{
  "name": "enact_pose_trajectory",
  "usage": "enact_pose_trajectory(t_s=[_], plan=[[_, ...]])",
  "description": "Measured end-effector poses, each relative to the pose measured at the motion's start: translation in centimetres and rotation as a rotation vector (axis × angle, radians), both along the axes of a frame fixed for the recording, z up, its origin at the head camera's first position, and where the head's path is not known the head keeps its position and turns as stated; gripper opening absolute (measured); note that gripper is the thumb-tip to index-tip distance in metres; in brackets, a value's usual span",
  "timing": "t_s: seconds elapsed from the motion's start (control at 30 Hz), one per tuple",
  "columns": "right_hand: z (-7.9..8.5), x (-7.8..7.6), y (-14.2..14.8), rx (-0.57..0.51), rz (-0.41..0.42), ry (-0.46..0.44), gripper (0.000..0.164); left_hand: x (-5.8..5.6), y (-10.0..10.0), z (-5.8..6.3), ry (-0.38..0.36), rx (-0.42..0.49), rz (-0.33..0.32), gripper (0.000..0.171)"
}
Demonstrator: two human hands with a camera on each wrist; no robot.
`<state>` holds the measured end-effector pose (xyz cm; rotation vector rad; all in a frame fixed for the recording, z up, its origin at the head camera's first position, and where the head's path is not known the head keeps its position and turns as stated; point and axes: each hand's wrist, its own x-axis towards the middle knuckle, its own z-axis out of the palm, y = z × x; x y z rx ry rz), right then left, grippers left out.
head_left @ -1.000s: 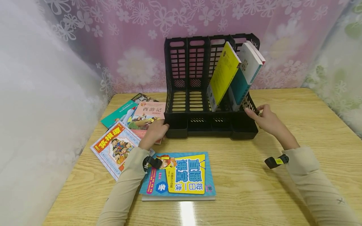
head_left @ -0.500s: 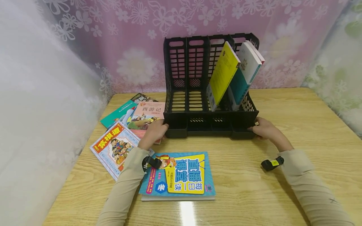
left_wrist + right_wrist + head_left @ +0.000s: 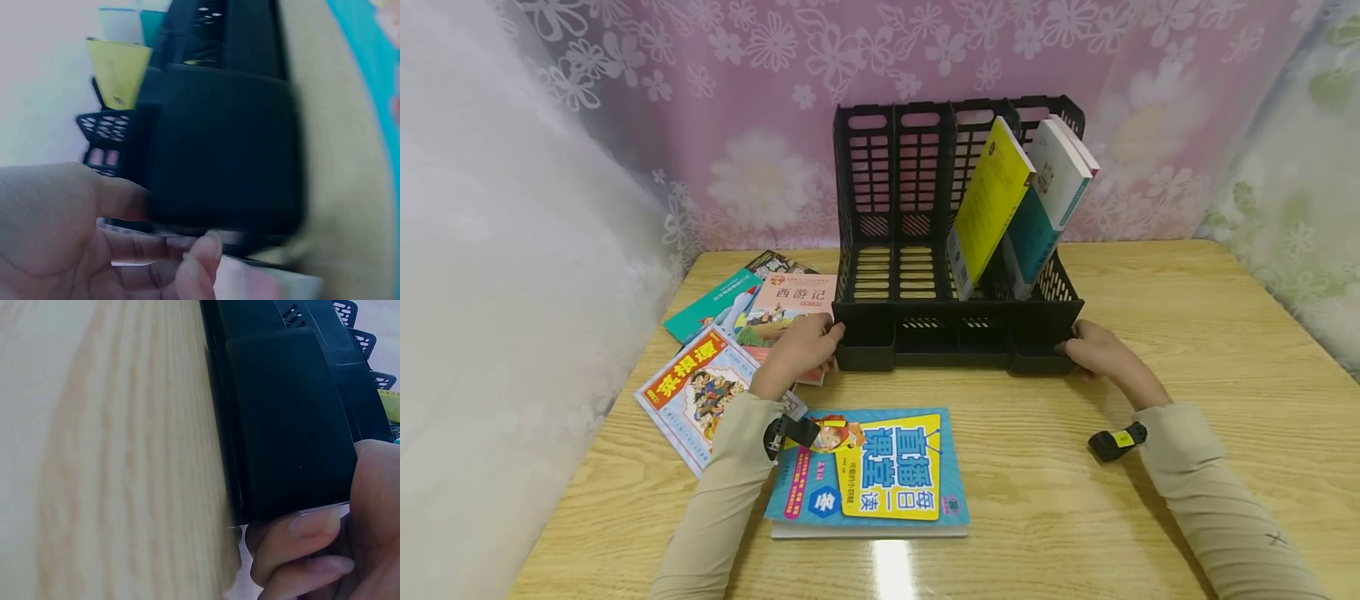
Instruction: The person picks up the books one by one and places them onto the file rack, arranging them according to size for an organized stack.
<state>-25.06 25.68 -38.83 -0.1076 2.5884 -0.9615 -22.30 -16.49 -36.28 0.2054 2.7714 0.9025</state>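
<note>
A wide black plastic book rack with latticed compartments [image 3: 951, 358] stands on the pale wood-grain worktop [image 3: 1030, 492], just off the centre of the head view toward 2 o'clock. Taking the middle of that rack as the clock centre, the left hand [image 3: 802, 346] is at 8 o'clock, clamped on the rack's near corner with its thumb against the end wall and the fingers curled at the lower edge. The right hand [image 3: 1101, 348], at 4 o'clock, grips the opposite near corner, thumb against the end and fingers bent under the bottom edge. Inside the rack, toward 2 o'clock, a bright yellow paperback [image 3: 988, 212] leans tilted, and beside it, further toward 3 o'clock, leans a white-and-teal book [image 3: 1047, 212]. On the worktop at 7 o'clock, well apart from the rack, lies a thick blue book with a yellow cover panel [image 3: 880, 475]. At 8 o'clock a pale blue-and-white book with a red title band [image 3: 696, 392] lies slanted, partly covered by the left sleeve [image 3: 722, 492]. Between 8 and 9 o'clock, a pink illustrated book [image 3: 790, 292] overlaps a teal-covered book [image 3: 703, 312], with a dark book [image 3: 778, 264] showing behind them.
</note>
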Motion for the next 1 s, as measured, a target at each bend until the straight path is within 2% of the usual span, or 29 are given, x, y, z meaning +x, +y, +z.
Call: enact_pose_trajectory(t_s=[0.13,0.23,0.33,0.47,0.53,0.7,0.77,0.87,1.0], plan=[[0.0,0.0,0.0,-0.012,-0.001,0.002,0.029,1.0,0.5,1.8,0.133,-0.070,-0.005,0.025],[0.0,0.0,0.0,-0.020,-0.005,-0.007,0.031,2.1,1.4,3.0,0.185,-0.087,-0.029,0.020],[0.1,0.0,-0.1,-0.023,-0.011,-0.014,0.032,3.0,2.5,3.6,0.245,-0.090,-0.102,0.017],[0.1,0.1,0.0,-0.013,0.000,0.002,0.029,3.6,3.8,3.3,0.285,-0.116,-0.245,0.019],[0.1,0.1,0.0,-0.004,0.014,0.013,0.026,3.8,4.3,3.0,0.249,-0.146,-0.304,0.021],[0.0,0.1,0.0,0.027,0.034,0.036,0.022,4.2,5.1,2.1,0.025,-0.259,-0.383,0.025],[-0.1,0.1,0.1,0.035,0.033,0.042,0.022,4.3,5.4,1.7,-0.036,-0.303,-0.407,0.029],[-0.1,0.1,0.1,0.034,0.033,0.042,0.022,4.3,5.9,1.2,-0.072,-0.345,-0.437,0.035],[0.1,0.2,0.0,0.023,0.035,0.047,0.023,4.5,6.4,0.9,-0.114,-0.395,-0.433,0.042]])
